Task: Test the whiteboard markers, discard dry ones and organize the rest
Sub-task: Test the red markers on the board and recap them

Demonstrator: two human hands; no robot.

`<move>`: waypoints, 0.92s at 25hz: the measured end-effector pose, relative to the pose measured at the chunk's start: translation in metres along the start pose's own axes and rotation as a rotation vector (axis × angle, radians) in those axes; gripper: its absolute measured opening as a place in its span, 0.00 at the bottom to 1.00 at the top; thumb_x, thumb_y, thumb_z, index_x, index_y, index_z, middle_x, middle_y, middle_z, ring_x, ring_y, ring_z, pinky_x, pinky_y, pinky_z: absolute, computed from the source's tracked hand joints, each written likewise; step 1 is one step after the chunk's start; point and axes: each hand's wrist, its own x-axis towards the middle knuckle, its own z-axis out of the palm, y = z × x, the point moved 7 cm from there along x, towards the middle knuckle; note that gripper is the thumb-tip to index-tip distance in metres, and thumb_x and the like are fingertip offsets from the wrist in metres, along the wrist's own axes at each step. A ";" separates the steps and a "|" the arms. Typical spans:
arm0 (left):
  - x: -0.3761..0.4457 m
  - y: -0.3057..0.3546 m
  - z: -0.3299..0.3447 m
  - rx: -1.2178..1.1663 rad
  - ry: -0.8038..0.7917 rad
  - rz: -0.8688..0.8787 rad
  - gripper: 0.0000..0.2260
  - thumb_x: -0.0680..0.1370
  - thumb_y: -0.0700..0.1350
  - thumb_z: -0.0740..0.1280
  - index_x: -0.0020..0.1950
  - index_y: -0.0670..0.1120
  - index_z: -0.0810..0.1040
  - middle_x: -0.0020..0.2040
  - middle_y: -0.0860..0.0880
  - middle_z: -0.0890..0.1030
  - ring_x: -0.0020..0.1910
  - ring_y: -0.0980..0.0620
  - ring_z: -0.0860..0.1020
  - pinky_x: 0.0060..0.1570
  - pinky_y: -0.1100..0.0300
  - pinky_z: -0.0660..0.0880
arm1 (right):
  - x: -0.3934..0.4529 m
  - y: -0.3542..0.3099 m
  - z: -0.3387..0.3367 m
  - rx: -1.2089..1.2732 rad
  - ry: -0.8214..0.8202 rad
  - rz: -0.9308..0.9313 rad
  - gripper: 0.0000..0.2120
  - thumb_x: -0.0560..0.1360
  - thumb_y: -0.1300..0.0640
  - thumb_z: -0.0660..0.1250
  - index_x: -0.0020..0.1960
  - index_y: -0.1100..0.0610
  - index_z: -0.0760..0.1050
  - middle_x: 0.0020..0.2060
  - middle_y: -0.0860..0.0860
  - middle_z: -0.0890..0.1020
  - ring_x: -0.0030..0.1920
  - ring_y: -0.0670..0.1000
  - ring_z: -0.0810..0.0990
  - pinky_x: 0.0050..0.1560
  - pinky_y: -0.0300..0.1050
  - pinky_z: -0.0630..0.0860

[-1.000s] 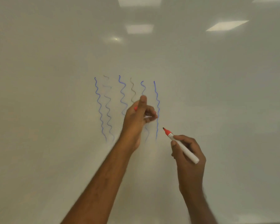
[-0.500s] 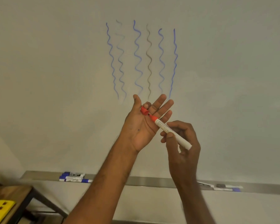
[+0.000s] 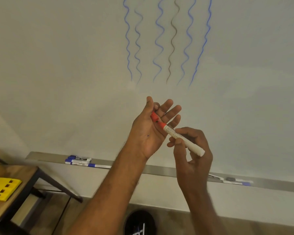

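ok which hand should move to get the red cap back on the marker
Right. The right hand grips the red marker with its tip almost at the red cap, which the left hand pinches steady.

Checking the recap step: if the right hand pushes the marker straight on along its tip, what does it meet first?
The right hand points the red marker up and left at the red cap, pinched in the left hand. The cap's opening looks first in line; the tip seems just short of it, though depth is unclear.
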 end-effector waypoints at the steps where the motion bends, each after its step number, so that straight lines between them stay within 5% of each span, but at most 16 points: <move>1: 0.000 -0.001 -0.007 -0.012 0.043 0.017 0.16 0.84 0.55 0.61 0.42 0.47 0.73 0.46 0.47 0.86 0.49 0.45 0.86 0.53 0.49 0.82 | -0.003 0.003 0.002 -0.033 -0.022 -0.012 0.08 0.79 0.56 0.65 0.54 0.57 0.79 0.45 0.47 0.83 0.43 0.54 0.84 0.45 0.39 0.79; 10: 0.002 -0.011 -0.069 -0.041 0.302 0.093 0.14 0.82 0.53 0.65 0.42 0.45 0.76 0.34 0.46 0.81 0.32 0.49 0.81 0.38 0.54 0.82 | -0.030 0.019 0.027 -0.382 -0.198 -0.227 0.13 0.82 0.48 0.63 0.59 0.55 0.80 0.49 0.48 0.85 0.49 0.42 0.82 0.50 0.36 0.79; 14: -0.003 -0.017 -0.084 -0.043 0.329 0.064 0.20 0.84 0.56 0.60 0.39 0.45 0.75 0.33 0.46 0.80 0.32 0.48 0.80 0.40 0.54 0.81 | -0.031 0.042 0.033 -0.399 -0.240 -0.105 0.14 0.81 0.49 0.67 0.60 0.57 0.82 0.50 0.43 0.83 0.49 0.39 0.81 0.52 0.31 0.76; 18: -0.007 -0.017 -0.105 0.091 0.410 0.127 0.20 0.86 0.54 0.57 0.39 0.46 0.74 0.34 0.45 0.79 0.33 0.45 0.80 0.42 0.53 0.81 | -0.034 0.071 0.040 -0.477 -0.295 0.049 0.10 0.80 0.54 0.69 0.59 0.55 0.82 0.47 0.42 0.84 0.41 0.36 0.78 0.42 0.27 0.72; 23: -0.009 -0.024 -0.130 0.246 0.499 0.201 0.19 0.87 0.52 0.54 0.39 0.46 0.69 0.29 0.46 0.75 0.30 0.44 0.80 0.38 0.56 0.80 | -0.054 0.087 0.059 -0.321 -0.294 0.216 0.10 0.82 0.55 0.66 0.62 0.47 0.75 0.50 0.29 0.77 0.46 0.35 0.81 0.43 0.27 0.74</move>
